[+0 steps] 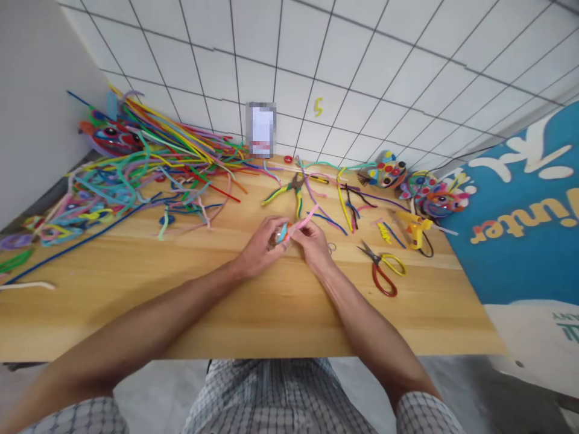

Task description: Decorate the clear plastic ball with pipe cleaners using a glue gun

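Observation:
My left hand [261, 248] is closed around a small clear piece with blue and orange parts [283, 232], mostly covered by the fingers. Against it, my right hand [313, 242] pinches a pink pipe cleaner [309, 217], whose free end points up and to the right. The fingertips of both hands meet over the wooden table [280, 307]. Just beyond them lie pliers [289, 191] with green and yellow handles, spread apart. Scissors [382, 265] with one red and one yellow handle rest to the right of my right hand.
A large heap of colourful pipe cleaners [117, 187] covers the left. A yellow glue gun [417, 230] lies at the right, near decorated fish-like figures [436, 196]. A phone [261, 129] leans on the tiled wall [199, 72]. Loose pipe cleaner pieces [344, 205] lie beyond my right hand.

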`<state>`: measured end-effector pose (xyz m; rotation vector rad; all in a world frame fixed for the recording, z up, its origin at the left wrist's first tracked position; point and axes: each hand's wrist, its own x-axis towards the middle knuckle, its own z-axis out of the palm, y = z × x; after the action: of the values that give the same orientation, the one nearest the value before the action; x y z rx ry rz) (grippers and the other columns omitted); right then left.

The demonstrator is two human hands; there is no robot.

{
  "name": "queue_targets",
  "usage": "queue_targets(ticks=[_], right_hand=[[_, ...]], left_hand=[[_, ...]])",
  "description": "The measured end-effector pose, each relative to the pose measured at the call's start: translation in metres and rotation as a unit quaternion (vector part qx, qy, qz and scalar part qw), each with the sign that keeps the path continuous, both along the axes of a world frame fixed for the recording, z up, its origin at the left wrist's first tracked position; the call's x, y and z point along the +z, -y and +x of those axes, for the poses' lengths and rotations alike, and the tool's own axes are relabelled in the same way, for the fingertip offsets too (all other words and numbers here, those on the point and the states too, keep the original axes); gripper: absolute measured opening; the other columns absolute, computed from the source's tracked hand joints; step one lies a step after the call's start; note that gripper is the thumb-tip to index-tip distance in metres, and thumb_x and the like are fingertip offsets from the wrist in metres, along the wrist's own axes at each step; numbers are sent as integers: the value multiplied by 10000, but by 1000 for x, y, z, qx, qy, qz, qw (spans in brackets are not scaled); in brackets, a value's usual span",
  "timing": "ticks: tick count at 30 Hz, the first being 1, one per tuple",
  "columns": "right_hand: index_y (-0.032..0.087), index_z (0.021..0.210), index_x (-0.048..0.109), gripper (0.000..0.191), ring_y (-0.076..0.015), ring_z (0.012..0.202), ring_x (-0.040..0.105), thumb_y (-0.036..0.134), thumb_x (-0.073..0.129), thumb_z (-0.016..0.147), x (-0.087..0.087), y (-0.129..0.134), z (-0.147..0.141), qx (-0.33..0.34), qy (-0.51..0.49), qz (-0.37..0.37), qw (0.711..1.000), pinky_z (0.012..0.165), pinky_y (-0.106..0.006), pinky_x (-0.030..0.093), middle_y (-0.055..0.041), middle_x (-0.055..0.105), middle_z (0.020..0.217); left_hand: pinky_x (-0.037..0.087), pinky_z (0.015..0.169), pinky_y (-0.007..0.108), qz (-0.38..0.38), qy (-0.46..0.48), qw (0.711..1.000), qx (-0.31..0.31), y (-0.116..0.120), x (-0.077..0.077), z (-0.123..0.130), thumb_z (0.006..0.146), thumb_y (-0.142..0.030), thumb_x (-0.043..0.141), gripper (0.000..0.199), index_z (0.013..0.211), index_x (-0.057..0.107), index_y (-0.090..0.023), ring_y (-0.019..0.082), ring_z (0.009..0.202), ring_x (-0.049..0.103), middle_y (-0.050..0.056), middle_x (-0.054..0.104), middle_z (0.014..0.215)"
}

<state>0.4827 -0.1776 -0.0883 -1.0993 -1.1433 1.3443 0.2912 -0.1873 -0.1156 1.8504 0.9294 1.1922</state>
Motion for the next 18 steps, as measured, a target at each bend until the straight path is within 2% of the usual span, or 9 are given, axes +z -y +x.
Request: queue_targets(ticks=[6, 12, 15, 18], right_hand=[[266, 810, 718, 446, -201, 790, 652, 583, 1014, 708, 0, 0, -2, -7, -11, 14, 1000, 836, -370, 571, 15, 720, 782], [266, 829, 720, 473, -200, 779, 639, 638, 994, 729, -1, 1, -4, 1, -7, 34, 999, 781, -361, 543, 9, 732, 792], [260, 832, 725, 446, -191, 772, 618, 602, 992, 725, -4, 2, -5, -8, -6, 46, 999, 754, -345, 515, 12, 729, 793], [254, 839, 728, 405, -184, 785, 603, 556, 972, 721, -5, 2, -6, -12, -4, 60, 998, 757, -334, 502, 17, 717, 800]], left_hand=[[577, 1246, 536, 20, 1, 1000, -4, -3, 1, 0, 1046, -316, 736, 428, 1463, 665, -255, 325, 1411, 690, 140, 695, 1499], [598, 1211, 530, -21, 9, 1000, -14, -5, 0, -2, 1014, -363, 781, 445, 1434, 667, -269, 333, 1417, 678, 140, 662, 1530], [614, 1181, 517, -22, 2, 999, -26, -6, 0, -4, 1041, -411, 757, 464, 1462, 630, -263, 332, 1424, 667, 155, 626, 1563], [595, 1203, 531, -5, -7, 1000, -22, -6, 0, -4, 1035, -418, 749, 472, 1460, 621, -255, 328, 1396, 674, 147, 662, 1510]])
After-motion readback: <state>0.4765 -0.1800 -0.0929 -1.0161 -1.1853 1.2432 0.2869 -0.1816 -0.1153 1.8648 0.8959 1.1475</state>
